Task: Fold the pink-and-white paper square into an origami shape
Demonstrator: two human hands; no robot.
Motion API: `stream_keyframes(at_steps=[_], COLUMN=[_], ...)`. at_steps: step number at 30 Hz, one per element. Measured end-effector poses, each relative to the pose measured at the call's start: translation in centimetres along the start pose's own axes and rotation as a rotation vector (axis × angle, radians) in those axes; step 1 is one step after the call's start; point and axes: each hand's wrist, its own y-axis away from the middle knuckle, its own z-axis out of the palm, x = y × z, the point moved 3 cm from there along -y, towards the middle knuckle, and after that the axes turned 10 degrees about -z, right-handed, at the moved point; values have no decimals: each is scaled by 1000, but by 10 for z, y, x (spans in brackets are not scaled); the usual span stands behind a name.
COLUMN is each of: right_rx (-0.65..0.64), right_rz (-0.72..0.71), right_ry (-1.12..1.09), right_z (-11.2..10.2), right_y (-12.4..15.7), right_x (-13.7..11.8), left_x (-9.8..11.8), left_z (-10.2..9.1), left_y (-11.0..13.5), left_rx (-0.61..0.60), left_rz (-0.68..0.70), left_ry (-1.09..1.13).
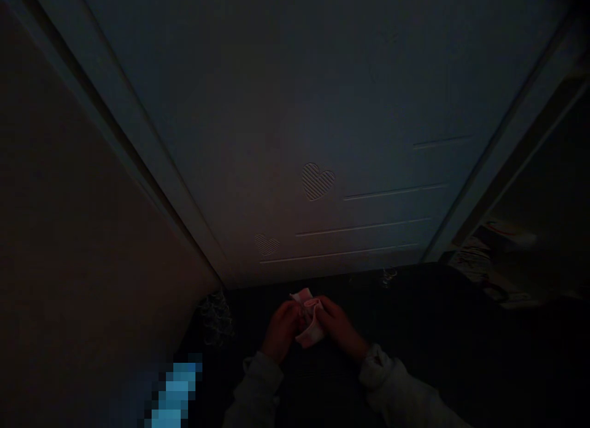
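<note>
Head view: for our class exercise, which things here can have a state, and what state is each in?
Cloth: pink, bent over on itself, held from two sides
Left hand: closed on the cloth
Right hand: closed on the cloth
Sleeves: down to the wrists
Door: looks shut, though too dark to be sure

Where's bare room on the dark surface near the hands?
Probably right of the right hand, this side of the small pale looped item; dimness could hide things. A narrower gap separates the left hand from the pale netted item. Crowded: between the hands, around the folded pink cloth.
</note>
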Motion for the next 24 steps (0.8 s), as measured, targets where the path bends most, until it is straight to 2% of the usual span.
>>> stream_keyframes(at_steps=[11, 20, 24], right_rx=[38, 124, 66], right_rz=[-16, -19, -50], right_ry=[143, -68, -66], right_z=[-1, -3, -2], right_y=[-2, -2, -2], right_x=[0, -6, -11], left_x=[1, 6, 5], left_z=[3, 8, 6], left_y=[1, 6, 5], left_rx=[-79, -60, -28], left_rz=[-12, 21, 10], left_ry=[65, 45, 24])
